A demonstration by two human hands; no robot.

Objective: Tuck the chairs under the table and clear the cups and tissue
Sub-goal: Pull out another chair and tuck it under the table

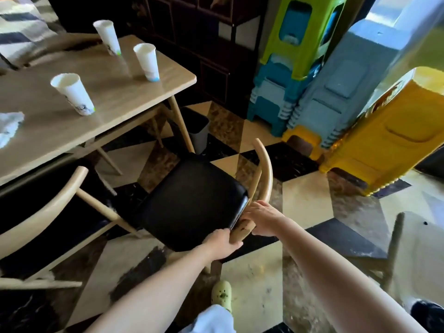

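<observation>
The black-cushioned chair with a curved pale wooden backrest [192, 200] is being gripped at the backrest in the lower centre by both the left hand [222, 243] and the right hand [263, 218], closed around the rail. The light wooden table [120, 92] is lying up-left of the grip, along the line from backrest to seat front.

A single wide-angle camera sits on the person's head, facing forward and steeply down. It looks closely over both forearms to a chair [192, 200] just below, with the desk [115, 92] at upper left and the floor [305, 205] filling the rest.
</observation>
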